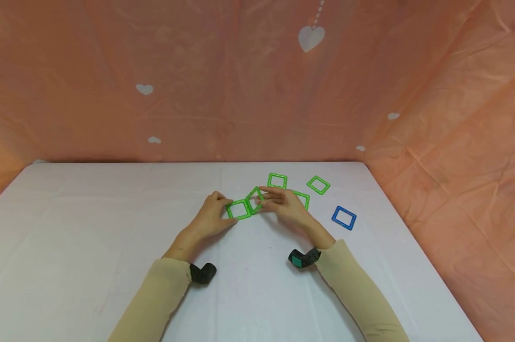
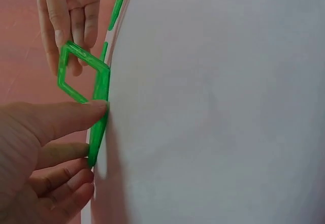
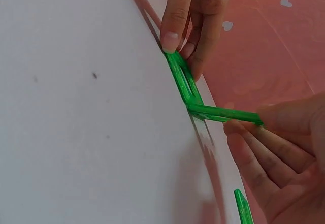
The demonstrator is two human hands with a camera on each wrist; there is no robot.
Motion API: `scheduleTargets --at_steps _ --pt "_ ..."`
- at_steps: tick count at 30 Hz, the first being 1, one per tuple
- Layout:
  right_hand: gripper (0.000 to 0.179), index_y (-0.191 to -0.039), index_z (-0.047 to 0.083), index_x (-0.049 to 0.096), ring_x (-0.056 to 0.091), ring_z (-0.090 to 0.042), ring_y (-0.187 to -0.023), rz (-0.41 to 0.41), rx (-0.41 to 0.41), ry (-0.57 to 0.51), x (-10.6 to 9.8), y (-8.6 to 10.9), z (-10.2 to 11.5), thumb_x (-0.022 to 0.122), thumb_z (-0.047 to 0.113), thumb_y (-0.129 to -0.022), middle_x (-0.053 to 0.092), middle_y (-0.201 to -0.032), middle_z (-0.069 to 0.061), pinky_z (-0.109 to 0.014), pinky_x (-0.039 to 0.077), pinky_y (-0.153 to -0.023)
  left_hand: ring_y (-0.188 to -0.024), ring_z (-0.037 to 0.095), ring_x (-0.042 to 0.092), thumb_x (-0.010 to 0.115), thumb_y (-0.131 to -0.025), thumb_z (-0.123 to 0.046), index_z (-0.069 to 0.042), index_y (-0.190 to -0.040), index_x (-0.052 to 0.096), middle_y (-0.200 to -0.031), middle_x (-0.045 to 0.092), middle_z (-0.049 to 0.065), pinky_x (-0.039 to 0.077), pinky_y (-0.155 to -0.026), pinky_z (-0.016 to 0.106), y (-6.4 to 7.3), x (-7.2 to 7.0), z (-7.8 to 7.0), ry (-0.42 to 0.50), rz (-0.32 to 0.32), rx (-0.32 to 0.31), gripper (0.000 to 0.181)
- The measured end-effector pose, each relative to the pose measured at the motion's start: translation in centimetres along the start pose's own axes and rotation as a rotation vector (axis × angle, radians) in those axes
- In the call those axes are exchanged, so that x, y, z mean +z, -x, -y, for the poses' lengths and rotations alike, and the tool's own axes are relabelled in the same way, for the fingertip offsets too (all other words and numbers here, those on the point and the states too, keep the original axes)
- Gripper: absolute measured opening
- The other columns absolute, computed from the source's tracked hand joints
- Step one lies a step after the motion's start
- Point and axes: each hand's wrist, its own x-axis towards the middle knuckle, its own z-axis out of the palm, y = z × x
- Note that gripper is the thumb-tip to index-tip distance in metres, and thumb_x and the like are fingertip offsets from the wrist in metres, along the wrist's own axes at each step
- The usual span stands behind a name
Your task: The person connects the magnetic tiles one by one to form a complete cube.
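Two green square frames meet along one edge between the hands. My left hand [image 1: 212, 213] pinches the left green frame [image 1: 228, 212] between thumb and fingers, holding it nearly level just over the table. The right green frame [image 1: 259, 189] is tilted up from that shared edge. My right hand [image 1: 286, 205] holds its far edge with thumb and fingertips, as the right wrist view shows in the raised green frame [image 3: 228, 113]. In the left wrist view the tilted frame [image 2: 62, 71] stands out as an open diamond shape beside the right fingers.
Behind the right hand lie a green frame [image 1: 278, 175], another green frame [image 1: 307, 202] partly hidden by that hand, and a third green frame [image 1: 324, 190] farther right. A blue frame [image 1: 338, 213] lies nearer on the white table [image 1: 90, 237]. Orange cloth [image 1: 240, 95] rises behind.
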Motion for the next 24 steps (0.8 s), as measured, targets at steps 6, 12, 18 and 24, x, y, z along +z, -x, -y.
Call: scheduleTargets --at_steps 6,12,18,24 --pt "0.039 -0.131 -0.009 0.051 0.065 -0.042 -0.096 -0.011 -0.019 -0.009 -0.1 -0.3 0.2 0.055 -0.001 -0.093 0.063 -0.112 -0.032 -0.038 0.057 -0.078 -0.109 0.035 0.048 0.075 -0.080 -0.014 0.013 -0.125 0.056 -0.114 0.051 0.023 0.043 -0.095 0.047 0.4 -0.3 -0.2 -0.020 0.036 -0.008 0.055" --pt "0.033 -0.125 -0.007 0.058 0.067 -0.037 -0.084 -0.044 -0.052 0.069 0.0 -0.7 0.0 0.057 0.002 -0.094 0.067 -0.105 -0.027 -0.029 0.054 -0.066 -0.108 0.035 0.048 0.073 -0.079 -0.007 0.014 -0.123 0.056 -0.112 0.052 0.023 0.041 -0.096 0.047 0.7 -0.9 -0.3 -0.018 0.076 0.007 0.052" --pt "0.030 -0.122 -0.005 0.060 0.067 -0.035 -0.086 -0.068 -0.064 0.111 0.2 -1.0 0.1 0.057 0.002 -0.093 0.067 -0.104 -0.025 -0.025 0.051 -0.069 -0.100 0.031 0.050 0.073 -0.079 -0.006 0.011 -0.116 0.061 -0.104 0.054 0.019 0.042 -0.093 0.046 1.0 -1.0 -0.3 -0.015 0.064 0.005 0.043" --pt "0.030 -0.122 -0.004 0.061 0.067 -0.033 -0.088 -0.079 -0.036 0.131 0.4 -1.2 0.6 0.059 0.002 -0.092 0.066 -0.107 -0.024 -0.025 0.052 -0.070 -0.093 0.028 0.051 0.074 -0.080 -0.006 0.007 -0.109 0.064 -0.099 0.055 0.017 0.044 -0.089 0.045 1.0 -1.0 -0.4 -0.019 0.040 -0.017 0.034"
